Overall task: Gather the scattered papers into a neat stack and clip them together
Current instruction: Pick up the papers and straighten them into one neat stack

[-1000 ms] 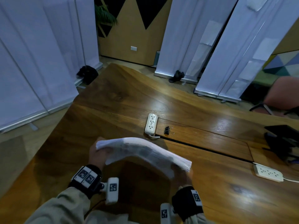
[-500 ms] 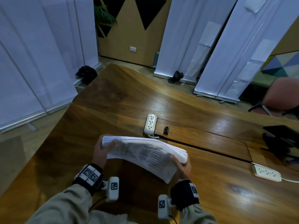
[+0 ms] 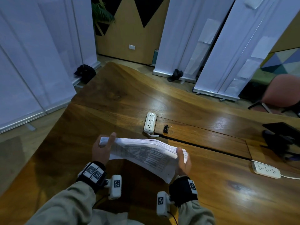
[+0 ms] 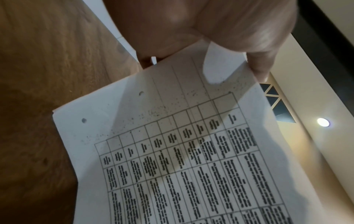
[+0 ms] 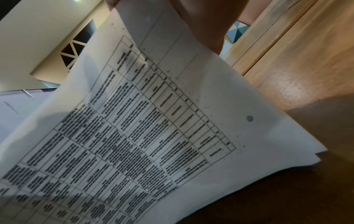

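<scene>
Lower centre of the head view, left hand (image 3: 102, 150) and right hand (image 3: 183, 163) grasping opposite ends of a thick sagging paper stack (image 3: 142, 150) above glossy wooden table (image 3: 113, 98), small black binder clip (image 3: 165, 128) beyond, left wrist view, thumb pinching printed grid sheet, right wrist view, curved white pages, 1 punched hole.

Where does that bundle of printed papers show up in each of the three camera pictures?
Head: paper stack low centre, held between both hands.
Left wrist: fills the lower right, printed table facing the camera.
Right wrist: fills the centre and left.
Shared landmark: the wooden table.
</scene>
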A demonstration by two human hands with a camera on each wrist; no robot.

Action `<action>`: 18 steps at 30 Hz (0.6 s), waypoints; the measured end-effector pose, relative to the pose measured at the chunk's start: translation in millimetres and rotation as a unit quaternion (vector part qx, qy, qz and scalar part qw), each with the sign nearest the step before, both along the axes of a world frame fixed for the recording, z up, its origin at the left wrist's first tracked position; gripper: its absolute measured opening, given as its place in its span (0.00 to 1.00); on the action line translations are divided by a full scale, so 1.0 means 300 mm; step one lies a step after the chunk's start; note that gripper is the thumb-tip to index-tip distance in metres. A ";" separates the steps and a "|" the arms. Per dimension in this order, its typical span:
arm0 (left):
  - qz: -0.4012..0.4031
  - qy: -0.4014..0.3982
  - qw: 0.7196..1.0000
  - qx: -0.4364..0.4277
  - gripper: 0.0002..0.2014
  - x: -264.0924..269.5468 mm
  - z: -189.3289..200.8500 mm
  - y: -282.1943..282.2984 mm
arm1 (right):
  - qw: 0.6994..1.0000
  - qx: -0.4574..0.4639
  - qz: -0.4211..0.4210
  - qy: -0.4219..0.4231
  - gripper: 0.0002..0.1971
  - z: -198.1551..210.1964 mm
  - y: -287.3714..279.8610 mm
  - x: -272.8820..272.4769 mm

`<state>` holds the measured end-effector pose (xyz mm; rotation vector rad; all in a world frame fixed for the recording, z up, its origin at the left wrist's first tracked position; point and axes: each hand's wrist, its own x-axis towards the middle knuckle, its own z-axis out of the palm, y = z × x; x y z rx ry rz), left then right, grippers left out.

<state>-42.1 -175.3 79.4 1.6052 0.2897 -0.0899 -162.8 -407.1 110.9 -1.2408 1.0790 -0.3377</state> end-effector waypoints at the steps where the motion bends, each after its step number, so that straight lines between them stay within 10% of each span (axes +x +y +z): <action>1: 0.001 -0.004 1.000 0.006 0.16 -0.001 0.002 -0.003 | 1.000 -0.019 0.004 -0.008 0.53 0.006 0.001 0.002; 5: 0.012 0.006 1.000 0.018 0.18 0.011 0.003 0.000 | 0.998 -0.039 0.051 -0.017 0.48 0.010 -0.008 -0.017; 9: 0.023 0.014 1.000 0.013 0.17 0.024 0.005 -0.004 | 0.987 -0.019 0.161 0.020 0.63 -0.027 -0.038 -0.052; 14: -0.060 0.016 0.998 -0.030 0.24 0.021 0.010 0.010 | 0.980 -0.121 0.157 0.032 0.14 -0.037 -0.069 -0.038; 18: -0.210 0.033 0.977 0.021 0.24 0.001 0.014 0.030 | 0.987 -0.112 0.111 0.019 0.10 -0.002 -0.082 -0.014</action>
